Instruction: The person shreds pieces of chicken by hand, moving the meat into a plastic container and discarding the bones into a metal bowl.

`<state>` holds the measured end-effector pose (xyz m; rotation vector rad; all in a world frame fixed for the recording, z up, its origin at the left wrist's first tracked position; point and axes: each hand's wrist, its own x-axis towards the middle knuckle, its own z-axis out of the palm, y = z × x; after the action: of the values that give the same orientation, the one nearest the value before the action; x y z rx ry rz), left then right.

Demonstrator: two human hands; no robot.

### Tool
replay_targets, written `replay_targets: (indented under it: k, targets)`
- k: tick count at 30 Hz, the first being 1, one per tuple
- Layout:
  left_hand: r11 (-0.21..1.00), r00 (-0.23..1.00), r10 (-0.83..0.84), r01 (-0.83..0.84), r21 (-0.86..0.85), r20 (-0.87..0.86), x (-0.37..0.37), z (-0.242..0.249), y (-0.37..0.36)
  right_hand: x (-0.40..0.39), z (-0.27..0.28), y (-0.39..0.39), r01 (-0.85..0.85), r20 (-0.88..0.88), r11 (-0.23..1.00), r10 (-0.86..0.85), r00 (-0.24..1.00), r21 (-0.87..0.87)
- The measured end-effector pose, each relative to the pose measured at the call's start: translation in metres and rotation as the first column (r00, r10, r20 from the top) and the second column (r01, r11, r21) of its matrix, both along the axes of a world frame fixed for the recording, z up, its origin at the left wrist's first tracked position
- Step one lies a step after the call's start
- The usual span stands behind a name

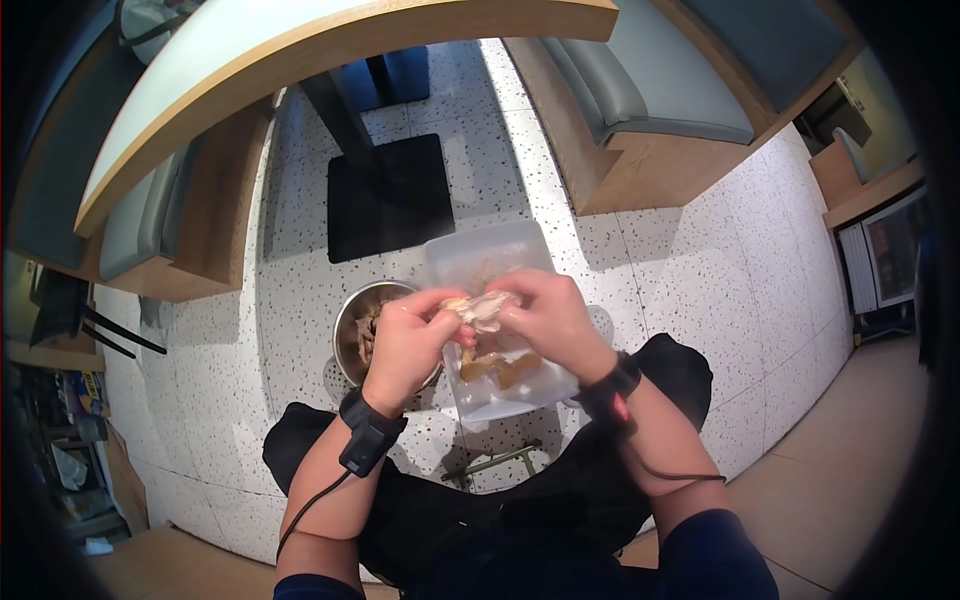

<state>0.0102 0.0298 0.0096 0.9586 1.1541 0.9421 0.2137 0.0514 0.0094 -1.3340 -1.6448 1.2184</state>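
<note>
Between both hands is a pale, shredded piece of meat [483, 309], which looks like cooked chicken. My left hand [408, 335] pinches its left end with closed fingers. At its right end, my right hand [553, 315] grips it between thumb and fingers. Below the hands is a translucent plastic tub [520, 403], holding yellow-brown pieces [503, 371] and some pale shreds. A round metal bowl [345, 345] stands left of the tub, partly hidden by my left hand, with brownish scraps [367, 330] inside.
A light table with a wooden edge [330, 57] overhangs the top left, its black base plate [390, 197] on the speckled floor. Padded benches [660, 90] flank it. A small metal-framed stand [500, 462] shows between my knees. Shelves with packages [92, 390] are at far left.
</note>
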Motion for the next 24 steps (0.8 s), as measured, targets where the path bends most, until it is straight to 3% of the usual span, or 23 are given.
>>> replay_targets:
  k: [6,13,16,18,20,22,24]
  targets:
    - [0.993,0.986,0.070,-0.055,-0.103,0.150,-0.007,-0.004,0.004,0.004,-0.007,0.009,0.090,-0.056,0.959,-0.109,0.992,-0.268]
    - [0.986,0.982,0.119,-0.099,-0.135,0.144,-0.009,-0.007,0.005,-0.002,-0.012,0.010,0.150,-0.097,0.948,-0.184,0.978,-0.282]
    - [0.985,0.984,0.102,-0.079,-0.156,0.147,-0.012,-0.007,0.009,-0.006,-0.005,0.008,0.110,-0.069,0.982,-0.122,0.990,-0.154]
    - [0.988,0.984,0.062,-0.037,-0.148,0.168,-0.011,-0.005,0.010,-0.006,-0.006,0.009,0.037,0.017,0.982,-0.041,0.999,0.186]
    - [0.992,0.987,0.014,0.006,-0.124,0.161,-0.010,-0.006,0.009,-0.006,-0.004,0.010,-0.007,0.070,0.973,-0.010,0.998,0.232]
    - [0.999,0.999,-0.034,0.036,-0.041,0.027,-0.008,-0.005,0.007,-0.007,-0.004,0.009,-0.050,0.123,0.959,0.016,0.992,0.280]
    - [0.996,0.997,-0.068,0.066,-0.060,-0.042,-0.009,-0.002,0.007,-0.007,-0.004,0.008,-0.143,0.222,0.886,0.047,0.974,0.442]
